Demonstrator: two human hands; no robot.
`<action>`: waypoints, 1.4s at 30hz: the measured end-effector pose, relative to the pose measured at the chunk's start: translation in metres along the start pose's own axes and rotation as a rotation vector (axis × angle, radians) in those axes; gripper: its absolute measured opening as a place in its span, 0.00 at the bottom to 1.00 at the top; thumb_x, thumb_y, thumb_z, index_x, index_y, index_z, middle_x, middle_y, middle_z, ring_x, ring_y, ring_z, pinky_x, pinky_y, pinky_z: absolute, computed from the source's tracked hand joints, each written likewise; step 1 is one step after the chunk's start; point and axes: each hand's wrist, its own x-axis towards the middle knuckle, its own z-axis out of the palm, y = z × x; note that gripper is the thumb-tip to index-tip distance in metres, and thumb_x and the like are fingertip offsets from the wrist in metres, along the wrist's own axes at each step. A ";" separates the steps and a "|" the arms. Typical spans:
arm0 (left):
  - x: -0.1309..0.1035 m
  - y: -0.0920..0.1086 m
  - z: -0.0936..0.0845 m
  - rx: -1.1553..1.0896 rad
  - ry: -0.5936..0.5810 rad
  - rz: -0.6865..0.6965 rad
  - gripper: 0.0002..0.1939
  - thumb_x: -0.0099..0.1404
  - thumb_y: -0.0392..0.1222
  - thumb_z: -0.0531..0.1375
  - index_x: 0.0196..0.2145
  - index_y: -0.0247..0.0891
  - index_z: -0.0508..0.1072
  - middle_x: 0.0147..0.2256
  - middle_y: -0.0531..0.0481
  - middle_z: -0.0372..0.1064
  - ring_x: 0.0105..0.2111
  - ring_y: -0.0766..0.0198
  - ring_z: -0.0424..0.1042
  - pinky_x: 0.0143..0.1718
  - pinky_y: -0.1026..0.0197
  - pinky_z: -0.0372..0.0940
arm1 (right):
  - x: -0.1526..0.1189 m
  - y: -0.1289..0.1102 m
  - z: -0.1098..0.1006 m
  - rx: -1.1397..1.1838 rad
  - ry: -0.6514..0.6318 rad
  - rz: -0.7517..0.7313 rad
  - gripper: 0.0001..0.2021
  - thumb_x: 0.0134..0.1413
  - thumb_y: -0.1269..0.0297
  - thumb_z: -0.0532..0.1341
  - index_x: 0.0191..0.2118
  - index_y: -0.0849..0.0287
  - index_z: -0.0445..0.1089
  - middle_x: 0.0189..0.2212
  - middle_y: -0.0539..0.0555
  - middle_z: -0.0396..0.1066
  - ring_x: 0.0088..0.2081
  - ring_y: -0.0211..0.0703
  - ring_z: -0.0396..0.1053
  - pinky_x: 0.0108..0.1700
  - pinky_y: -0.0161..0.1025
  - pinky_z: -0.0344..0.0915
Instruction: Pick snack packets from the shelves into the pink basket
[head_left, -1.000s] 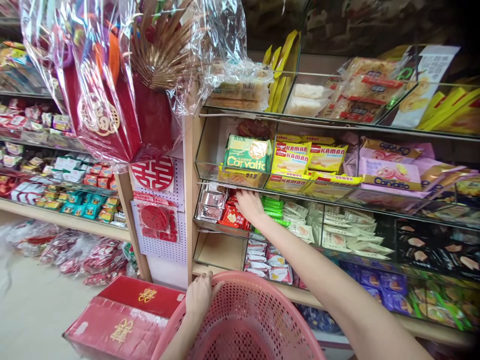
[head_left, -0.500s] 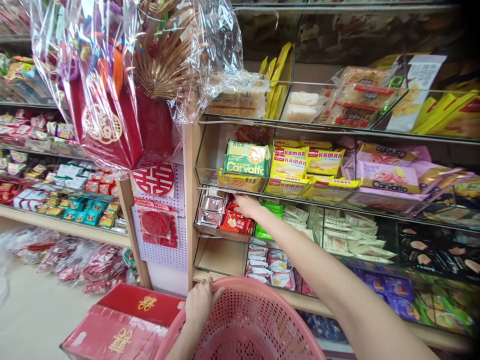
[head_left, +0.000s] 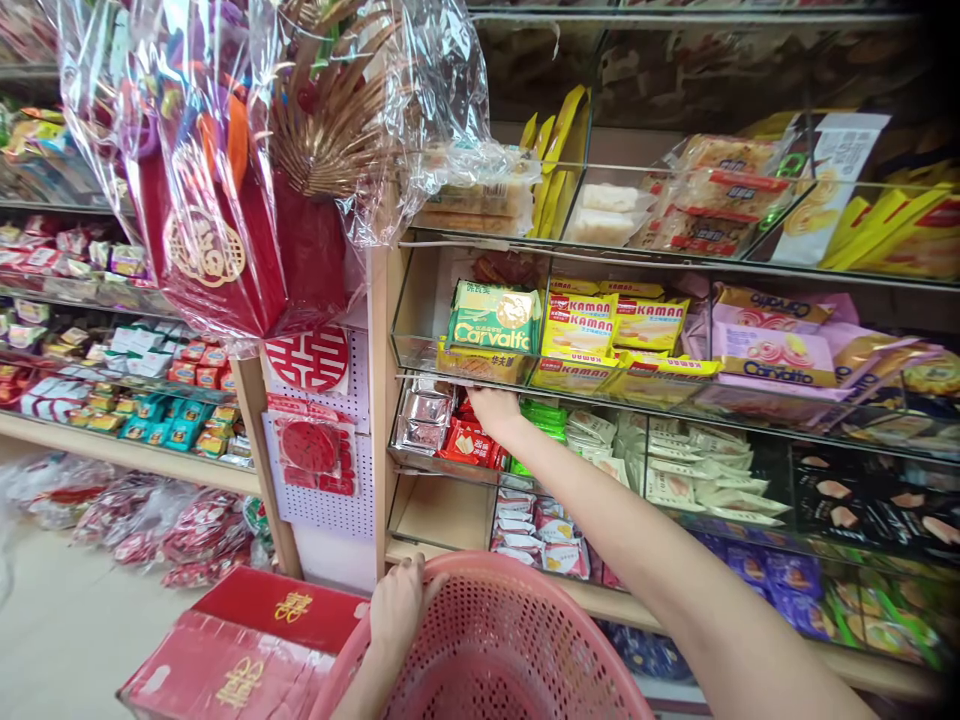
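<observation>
The left hand (head_left: 399, 605) is curled tight around the edge of the pink basket (head_left: 551, 625). The right hand (head_left: 496, 410) is in with the red packets (head_left: 471, 443); its fingertips are hidden, so I cannot tell if they pinch one. Silver packets (head_left: 423, 422) sit just left of that hand, bright green packets (head_left: 544, 420) just right. Above it is a big green pack (head_left: 493, 318). A red box (head_left: 251, 640) is left of the left hand.
</observation>
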 end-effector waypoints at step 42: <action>-0.051 0.055 -0.078 -1.723 -0.733 -0.067 0.22 0.59 0.52 0.61 0.47 0.37 0.69 0.40 0.46 0.73 0.36 0.64 0.73 0.35 0.62 0.70 | -0.280 -0.014 0.074 0.879 -0.115 0.104 0.33 0.56 0.61 0.57 0.64 0.48 0.42 0.59 0.54 0.60 0.59 0.46 0.58 0.59 0.47 0.59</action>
